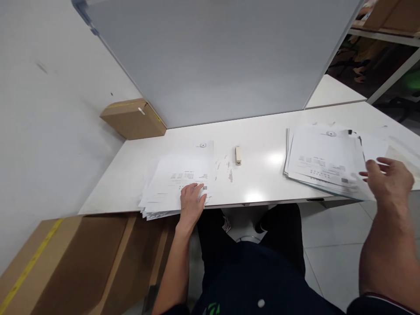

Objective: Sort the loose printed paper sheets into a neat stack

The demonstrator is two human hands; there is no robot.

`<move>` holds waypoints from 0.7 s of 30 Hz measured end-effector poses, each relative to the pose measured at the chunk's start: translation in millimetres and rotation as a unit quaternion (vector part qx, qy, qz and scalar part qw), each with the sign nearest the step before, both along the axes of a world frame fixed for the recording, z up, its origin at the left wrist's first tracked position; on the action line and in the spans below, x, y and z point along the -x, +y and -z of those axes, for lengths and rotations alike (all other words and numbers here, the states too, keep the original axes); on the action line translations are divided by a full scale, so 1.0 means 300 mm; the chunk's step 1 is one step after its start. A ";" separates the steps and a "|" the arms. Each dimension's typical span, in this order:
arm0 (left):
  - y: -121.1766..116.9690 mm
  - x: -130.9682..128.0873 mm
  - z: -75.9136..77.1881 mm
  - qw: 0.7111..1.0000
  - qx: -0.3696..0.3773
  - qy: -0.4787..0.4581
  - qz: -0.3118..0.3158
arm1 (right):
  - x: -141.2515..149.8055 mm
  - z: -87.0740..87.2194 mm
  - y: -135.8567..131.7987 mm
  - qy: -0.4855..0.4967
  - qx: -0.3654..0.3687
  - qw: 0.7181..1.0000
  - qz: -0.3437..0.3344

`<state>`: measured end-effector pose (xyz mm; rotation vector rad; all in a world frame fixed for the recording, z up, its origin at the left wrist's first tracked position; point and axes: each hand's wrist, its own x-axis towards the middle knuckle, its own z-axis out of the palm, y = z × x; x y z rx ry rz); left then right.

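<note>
The fingers of the left hand (191, 203) are loosely bent and grip nothing, resting on the near right part of the left paper stack (177, 164), which lies to the left of the beige block (238, 155) on the white bench (259, 135). The right hand (390, 181) is well to the right of the block, its fingers curled at the right edge of the right paper stack (311, 153); whether they pinch a sheet I cannot tell. That stack lies to the right of the block, its edges uneven. The top sheets of the 2 stacks each carry a round emblem and printed lines. Behind the block stands a broad grey panel (223, 57); far to the block's left, beyond the left stack, sits a small carton (131, 120). Nearer than the block and to its left, a large carton (75, 262) bears yellow tape.
</note>
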<state>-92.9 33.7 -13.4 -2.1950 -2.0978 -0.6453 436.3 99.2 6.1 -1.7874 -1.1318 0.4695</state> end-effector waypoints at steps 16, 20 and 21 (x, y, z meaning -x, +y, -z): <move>0.076 -0.001 0.019 0.996 0.022 0.055 0.065 | 0.686 0.073 -0.125 0.000 0.091 0.967 -0.239; 0.078 -0.009 0.016 0.998 0.018 -0.024 0.052 | 0.734 0.079 -0.137 0.022 0.096 0.953 -0.285; 0.077 -0.010 0.012 0.997 0.016 -0.064 0.032 | 0.748 0.079 -0.140 0.036 0.096 0.950 -0.293</move>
